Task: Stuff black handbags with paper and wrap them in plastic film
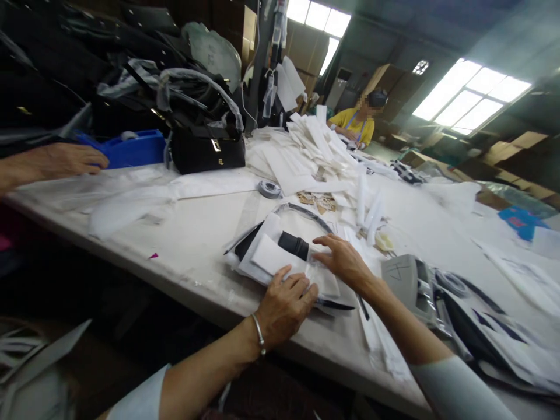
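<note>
A black handbag point(248, 241) lies flat near the table's front edge, partly covered by white foam sheets point(272, 256), its wrapped handle arching toward the back. A dark rolled strap point(294, 245) rests on top of the foam. My left hand point(287, 301), with a silver bracelet at the wrist, presses on the lower part of the foam, fingers slightly apart. To the right of the strap, my right hand point(343, 261) touches clear film over the bag, thumb and fingers spread.
Another black handbag point(207, 149) stands at the back left beside a blue tray point(135, 149); another person's hand point(83, 158) reaches there. White foam strips point(306, 154) are piled behind a tape roll point(269, 188). A grey tape dispenser point(405, 283) sits right. A person in yellow point(356, 125) is farther back.
</note>
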`<state>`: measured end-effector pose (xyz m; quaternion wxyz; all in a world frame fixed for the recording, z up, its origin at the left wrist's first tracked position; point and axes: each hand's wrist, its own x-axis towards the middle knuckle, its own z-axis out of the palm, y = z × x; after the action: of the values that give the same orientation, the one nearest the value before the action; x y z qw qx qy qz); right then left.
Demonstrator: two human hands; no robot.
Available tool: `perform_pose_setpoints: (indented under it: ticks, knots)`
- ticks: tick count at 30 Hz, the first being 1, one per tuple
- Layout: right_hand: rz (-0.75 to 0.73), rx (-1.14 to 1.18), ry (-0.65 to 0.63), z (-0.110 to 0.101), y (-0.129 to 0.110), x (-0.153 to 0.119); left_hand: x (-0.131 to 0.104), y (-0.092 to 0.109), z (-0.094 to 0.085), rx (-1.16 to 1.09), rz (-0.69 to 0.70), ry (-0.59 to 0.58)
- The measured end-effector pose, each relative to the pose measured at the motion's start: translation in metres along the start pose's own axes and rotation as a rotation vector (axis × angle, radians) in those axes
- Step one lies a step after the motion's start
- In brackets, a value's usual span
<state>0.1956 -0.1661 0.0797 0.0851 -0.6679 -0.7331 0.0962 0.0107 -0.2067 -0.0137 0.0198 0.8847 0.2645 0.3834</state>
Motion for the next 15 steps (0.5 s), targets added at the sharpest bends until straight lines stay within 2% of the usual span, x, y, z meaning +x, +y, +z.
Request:
perform_pose_setpoints:
  ticks: [2,4,8,11,15]
  knots:
    - [-0.004,0.093,0.095,-0.002,-0.014,-0.012,-0.001,0.0,-0.001,0.0,-0.002,-0.022]
    - [0.007,0.208,0.125,0.004,-0.025,-0.024,-0.002,0.0,-0.001,-0.004,-0.008,-0.034]
    - [-0.021,0.334,0.16,0.038,-0.034,-0.046,-0.003,-0.006,-0.006,-0.027,0.036,-0.076]
    - [-0.109,0.277,0.263,0.058,-0.035,-0.055,-0.001,-0.024,-0.026,-0.017,0.135,-0.116]
    - [-0.18,0.157,0.306,0.061,-0.037,-0.06,0.001,-0.067,-0.067,0.068,0.137,-0.123]
